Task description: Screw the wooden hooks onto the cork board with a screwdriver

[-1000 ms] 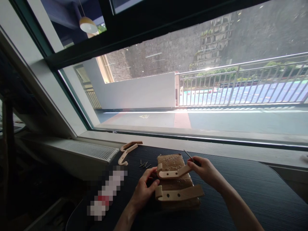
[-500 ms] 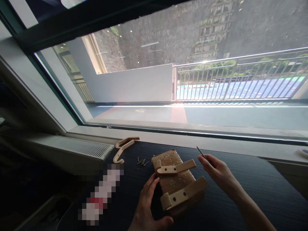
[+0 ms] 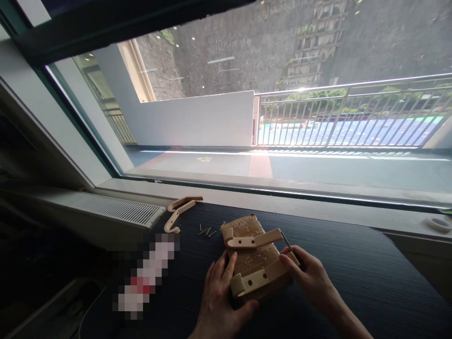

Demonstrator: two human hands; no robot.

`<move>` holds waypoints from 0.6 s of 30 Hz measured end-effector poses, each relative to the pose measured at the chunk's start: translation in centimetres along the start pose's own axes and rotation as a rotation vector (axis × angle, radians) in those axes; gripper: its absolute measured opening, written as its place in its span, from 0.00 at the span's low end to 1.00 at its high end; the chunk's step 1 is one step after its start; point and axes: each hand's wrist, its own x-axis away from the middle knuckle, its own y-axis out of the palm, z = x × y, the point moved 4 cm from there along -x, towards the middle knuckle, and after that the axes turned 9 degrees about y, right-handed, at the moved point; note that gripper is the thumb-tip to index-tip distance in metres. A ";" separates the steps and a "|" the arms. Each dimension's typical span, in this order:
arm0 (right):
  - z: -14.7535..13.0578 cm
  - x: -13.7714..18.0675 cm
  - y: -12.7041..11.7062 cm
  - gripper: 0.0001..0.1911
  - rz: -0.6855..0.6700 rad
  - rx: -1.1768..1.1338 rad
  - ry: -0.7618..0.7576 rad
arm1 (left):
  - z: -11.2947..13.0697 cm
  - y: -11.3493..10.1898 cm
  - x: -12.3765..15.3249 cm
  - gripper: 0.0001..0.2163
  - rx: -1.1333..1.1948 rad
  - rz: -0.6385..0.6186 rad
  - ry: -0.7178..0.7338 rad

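My left hand (image 3: 221, 297) lies splayed open at the block's (image 3: 254, 262) eight o'clock. At four, my right hand (image 3: 310, 272) grips a thin rod (image 3: 287, 241) tilted toward eleven.

On my feed I see an indoor room with a window frame (image 3: 123, 23), a sill (image 3: 197, 192) and a slatted unit (image 3: 116, 207), looking onto a railed walkway (image 3: 318, 165). The table (image 3: 370, 263) bears a wood block (image 3: 252, 258) and nails (image 3: 205, 231), workshop-like, though I can't tell whether it's a home or workplace.
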 end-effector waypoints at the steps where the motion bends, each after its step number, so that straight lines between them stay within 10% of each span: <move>1: -0.1 -0.1 0.0 0.17 -0.023 -0.009 -0.006 | 0.0 -0.1 0.0 0.44 -0.003 -0.008 0.003; 18: -1.0 -0.7 -0.9 0.18 -0.208 -0.041 -0.068 | 0.3 -0.3 -0.2 0.42 -0.103 -0.014 0.075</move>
